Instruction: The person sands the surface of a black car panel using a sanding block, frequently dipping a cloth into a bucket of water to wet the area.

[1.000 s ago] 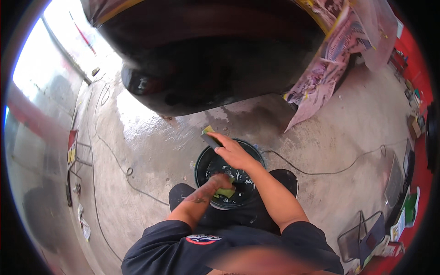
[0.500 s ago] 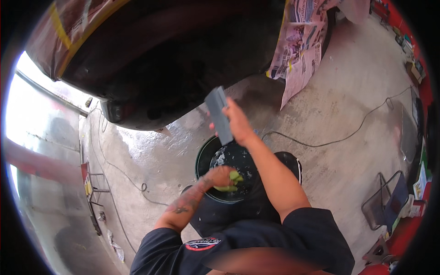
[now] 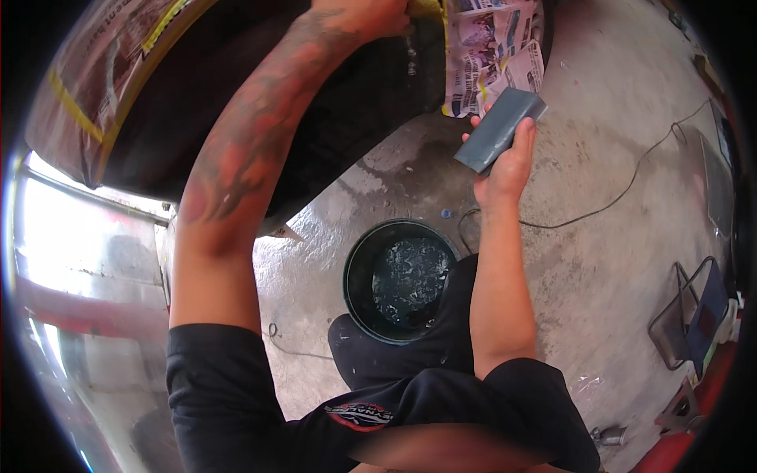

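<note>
My left hand (image 3: 359, 17) is raised to the top of the head view, closed on a wet yellow-green cloth (image 3: 428, 9) that is partly cut off by the edge. Water drips from it in front of the dark car body panel (image 3: 189, 118). My right hand (image 3: 509, 169) grips a flat grey sanding block (image 3: 498, 130), tilted, to the right of the panel and above the floor. Between my knees stands a dark round bucket (image 3: 356, 280) with water and pale suds in it.
Masking newspaper (image 3: 493, 55) edged with yellow tape hangs at the panel's right side; more masking covers its left. A thin cord (image 3: 591, 217) snakes over the concrete floor (image 3: 583, 292). A folding chair (image 3: 694, 315) stands at the right. A small blue cap-like piece (image 3: 447, 214) lies behind the bucket.
My left hand has come up out of the bucket with the cloth and reached the panel. My right hand has moved right with the block, which is turned to a new angle.
</note>
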Available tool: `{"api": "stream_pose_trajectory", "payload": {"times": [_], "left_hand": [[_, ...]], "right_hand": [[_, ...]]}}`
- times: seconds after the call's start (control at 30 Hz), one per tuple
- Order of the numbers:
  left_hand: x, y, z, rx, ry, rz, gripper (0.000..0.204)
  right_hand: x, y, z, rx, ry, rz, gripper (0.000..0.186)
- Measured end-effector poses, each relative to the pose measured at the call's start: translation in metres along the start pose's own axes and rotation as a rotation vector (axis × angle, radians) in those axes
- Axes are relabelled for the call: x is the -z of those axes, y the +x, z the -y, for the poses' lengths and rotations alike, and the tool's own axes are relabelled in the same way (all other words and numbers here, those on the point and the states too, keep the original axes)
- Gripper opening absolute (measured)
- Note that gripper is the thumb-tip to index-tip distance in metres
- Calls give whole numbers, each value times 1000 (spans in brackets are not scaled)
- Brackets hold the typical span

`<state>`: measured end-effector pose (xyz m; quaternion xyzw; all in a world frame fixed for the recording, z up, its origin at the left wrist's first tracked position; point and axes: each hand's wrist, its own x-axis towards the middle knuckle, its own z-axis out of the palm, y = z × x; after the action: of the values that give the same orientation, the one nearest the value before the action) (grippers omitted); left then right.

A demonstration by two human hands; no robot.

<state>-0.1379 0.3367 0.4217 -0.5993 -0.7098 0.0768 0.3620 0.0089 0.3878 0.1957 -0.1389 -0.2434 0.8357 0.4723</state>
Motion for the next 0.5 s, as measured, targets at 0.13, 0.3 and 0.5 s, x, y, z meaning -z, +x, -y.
{"api": "stream_pose_trajectory", "payload": {"times": [0.13,0.3,0.5], "left_hand": [[-94,-25,-17,-196,570,94,34],[-100,-106,-34,-286,448,207,36],[-25,-168,-11,-124,298,46,23]], "right_hand": [[0,2,-7,35,-68,-24,52],[3,20,-49,403,-525,129,55],[-58,59,-104,666,-922,286,59]]}}
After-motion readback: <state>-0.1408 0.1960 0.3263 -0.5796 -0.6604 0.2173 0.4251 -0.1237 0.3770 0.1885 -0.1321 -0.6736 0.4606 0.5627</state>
